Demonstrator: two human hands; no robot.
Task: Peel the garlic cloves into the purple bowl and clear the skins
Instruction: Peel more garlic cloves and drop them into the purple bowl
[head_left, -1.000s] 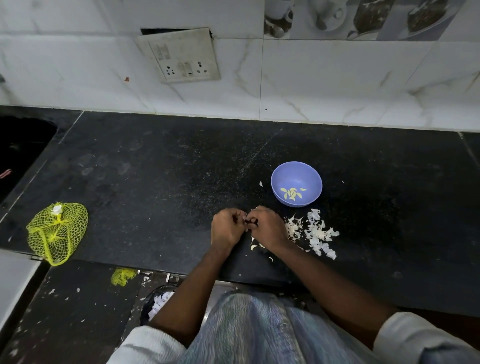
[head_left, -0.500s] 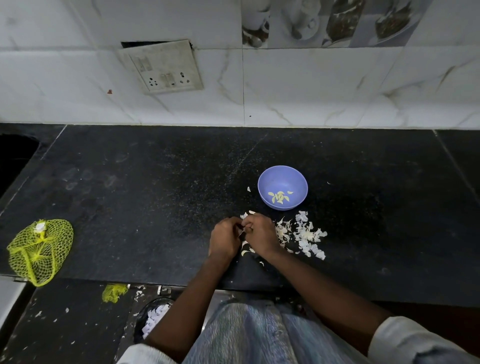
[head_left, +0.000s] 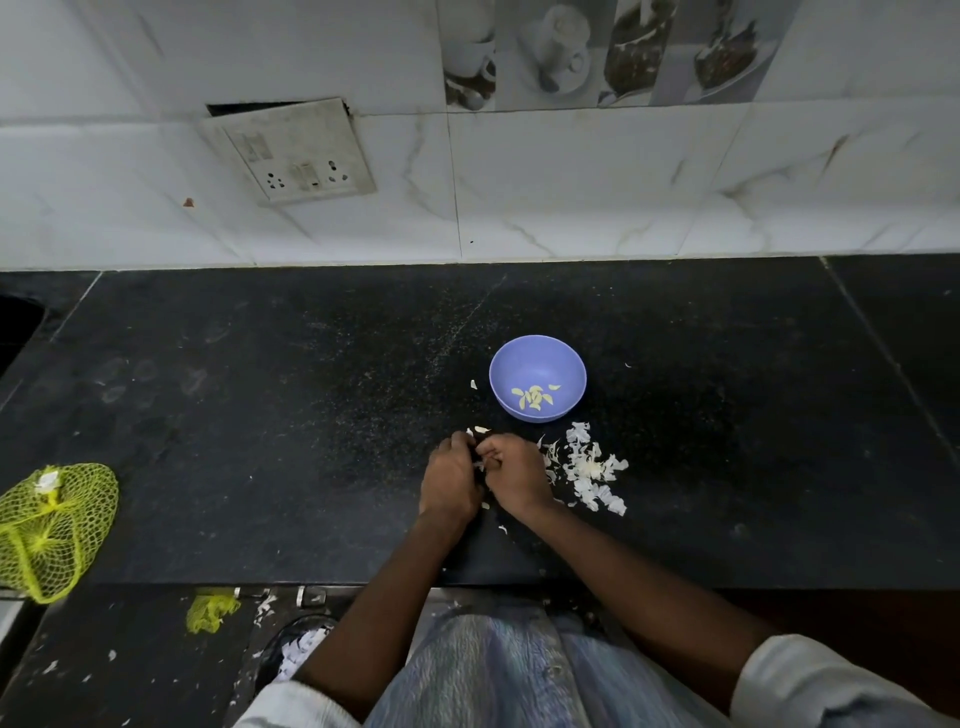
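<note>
1. My left hand (head_left: 451, 480) and my right hand (head_left: 514, 475) are knuckle to knuckle on the black counter (head_left: 260, 415), near its front edge. The fingers of both are curled inward and meet between the hands.
2. A small pale bit shows in the gap where my fingertips meet. It is too small to say for sure that it is a garlic clove, and I cannot tell which hand has the firmer hold on it.
3. The purple bowl (head_left: 537, 364) stands upright on the counter just beyond my hands, slightly to the right and apart from them. A few peeled cloves (head_left: 532, 397), pale yellow, lie at its bottom.
4. A loose heap of white skins (head_left: 589, 470) lies on the counter just to the right of my right hand and in front of the bowl. A few stray flakes lie near my fingertips and by my wrists.
5. A yellow net bag (head_left: 52, 525) lies far to the left at the counter's front edge, well apart from my hands.
6. A switch plate (head_left: 296, 150) hangs askew on the white tiled wall behind the counter.
</note>
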